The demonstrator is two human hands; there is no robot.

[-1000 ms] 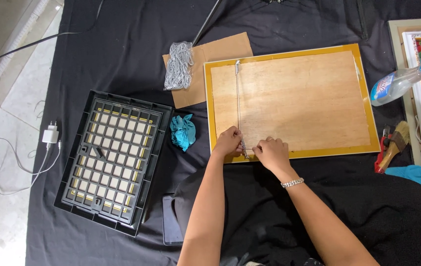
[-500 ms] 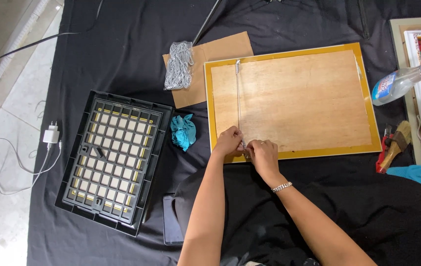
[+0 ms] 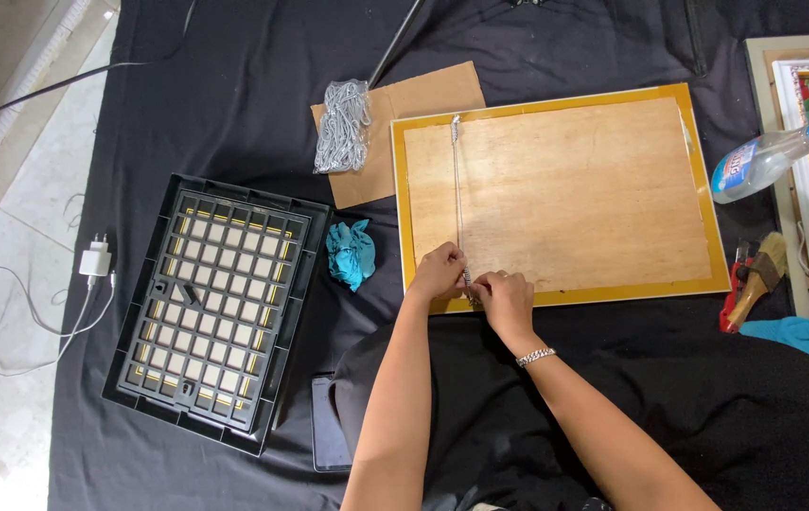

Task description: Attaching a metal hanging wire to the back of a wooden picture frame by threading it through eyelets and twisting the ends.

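A thin beaded silver chain (image 3: 459, 199) is pinched by the left hand (image 3: 439, 273) and right hand (image 3: 505, 298) at the near edge of the flat, yellow-bordered wooden board (image 3: 565, 189).

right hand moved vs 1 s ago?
Yes. The right hand slid left along the near yellow edge of the wooden board, closing up to the left hand at the silver chain.
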